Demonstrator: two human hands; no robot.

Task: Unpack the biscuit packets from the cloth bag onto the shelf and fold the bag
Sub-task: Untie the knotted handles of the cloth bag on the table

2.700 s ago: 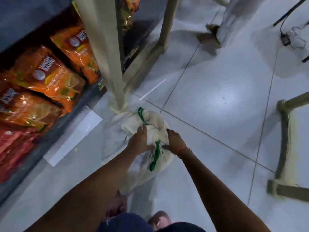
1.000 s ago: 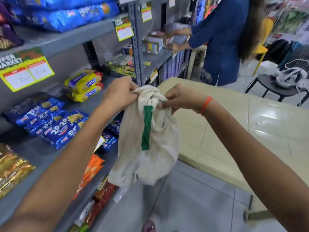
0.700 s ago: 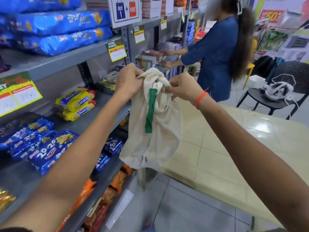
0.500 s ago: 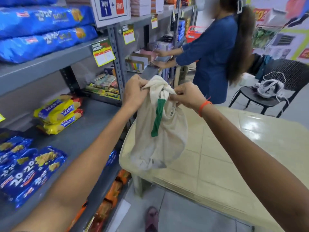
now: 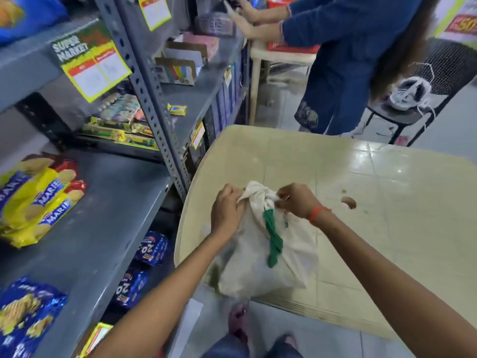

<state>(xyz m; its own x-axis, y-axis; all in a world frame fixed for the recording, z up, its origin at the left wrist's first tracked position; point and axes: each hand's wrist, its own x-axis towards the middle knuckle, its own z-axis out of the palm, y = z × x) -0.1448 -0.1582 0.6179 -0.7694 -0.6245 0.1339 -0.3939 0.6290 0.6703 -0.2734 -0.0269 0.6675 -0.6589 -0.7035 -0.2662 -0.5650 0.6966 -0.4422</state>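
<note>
cloth bag [image 5: 260, 257] (bunched top), gripped by both hands

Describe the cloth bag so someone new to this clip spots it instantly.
Find the beige table beside the grey shelf. At its near-left corner sits the cream cloth bag, both hands pinching its bunched top. Unlike the shiny packets nearby, it is plain fabric with a green strap.

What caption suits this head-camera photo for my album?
Both hands, left hand and right hand, grip the knotted top of a cream cloth bag on a beige table.
</note>
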